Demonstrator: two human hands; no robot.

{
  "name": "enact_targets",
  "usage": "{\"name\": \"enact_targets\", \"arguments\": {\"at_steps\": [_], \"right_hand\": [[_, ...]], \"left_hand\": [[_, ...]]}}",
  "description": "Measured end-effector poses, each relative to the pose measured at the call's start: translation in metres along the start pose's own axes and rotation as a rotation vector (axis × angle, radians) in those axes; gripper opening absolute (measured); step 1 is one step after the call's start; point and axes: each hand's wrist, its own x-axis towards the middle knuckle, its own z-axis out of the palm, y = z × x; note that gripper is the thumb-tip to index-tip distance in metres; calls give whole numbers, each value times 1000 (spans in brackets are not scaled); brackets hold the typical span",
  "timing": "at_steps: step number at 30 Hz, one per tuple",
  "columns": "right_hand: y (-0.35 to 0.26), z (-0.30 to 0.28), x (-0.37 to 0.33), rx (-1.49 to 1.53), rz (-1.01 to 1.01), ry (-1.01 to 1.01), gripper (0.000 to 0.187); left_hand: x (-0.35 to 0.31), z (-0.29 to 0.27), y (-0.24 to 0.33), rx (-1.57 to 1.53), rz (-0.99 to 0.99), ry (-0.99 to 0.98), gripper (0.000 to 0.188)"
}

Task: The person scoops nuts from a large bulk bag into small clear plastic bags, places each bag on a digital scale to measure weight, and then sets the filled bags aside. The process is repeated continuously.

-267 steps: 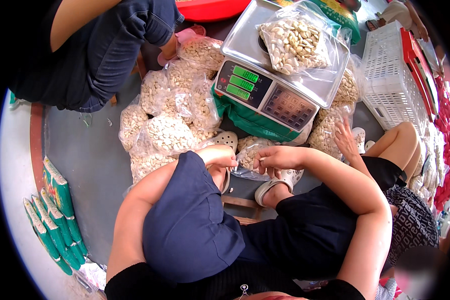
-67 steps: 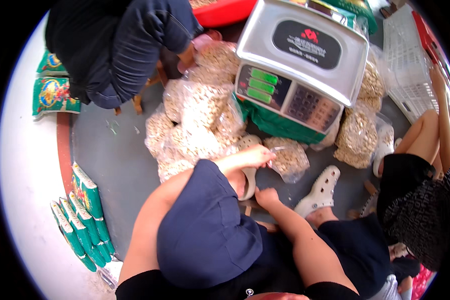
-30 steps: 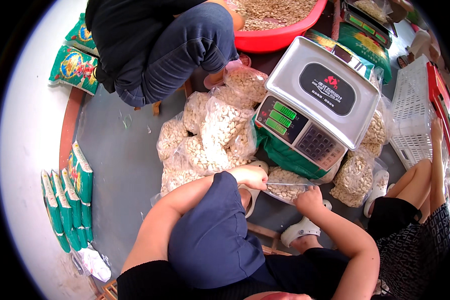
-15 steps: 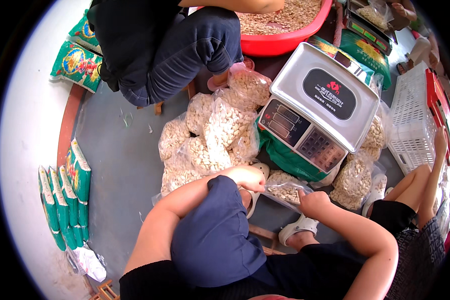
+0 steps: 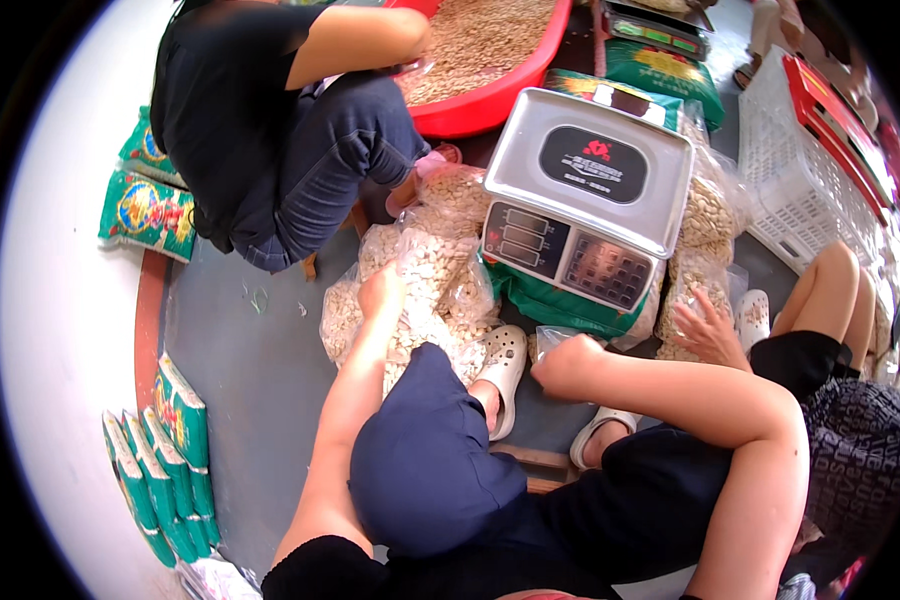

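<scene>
My left hand (image 5: 383, 292) is stretched out to the pile of clear plastic bags (image 5: 432, 320) on the floor, filled with pale flat seeds like pumpkin seeds. Its fingers look closed on one bag's plastic, partly hidden by the hand. In front of the scale, my right hand (image 5: 567, 366) is closed by a clear bag (image 5: 554, 340), whose plastic sticks out beside the fingers; most of that bag is hidden behind the hand. The silver weighing scale (image 5: 592, 170) stands on a green sack just beyond my right hand.
A co-worker's hand (image 5: 708, 328) touches seed bags at the right of the scale. Another person (image 5: 300, 150) sits at the far left by a red tub (image 5: 530, 75) of seeds. A white crate (image 5: 785, 150) stands at right, green packets (image 5: 165, 470) by the left wall.
My left hand has left the bag between my feet and moved left and away onto the pile. My right hand has shifted slightly left. A co-worker's hand has come to the right-hand bags.
</scene>
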Motion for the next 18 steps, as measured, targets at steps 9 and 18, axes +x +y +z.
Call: {"name": "enact_targets", "arguments": {"at_steps": [9, 18], "right_hand": [[9, -10, -8, -25, 26, -54, 32], [3, -19, -14, 68, -19, 5, 29]], "left_hand": [[-28, -111, 56, -635, 457, 232, 14], [8, -187, 218, -1227, 476, -98, 21]]}}
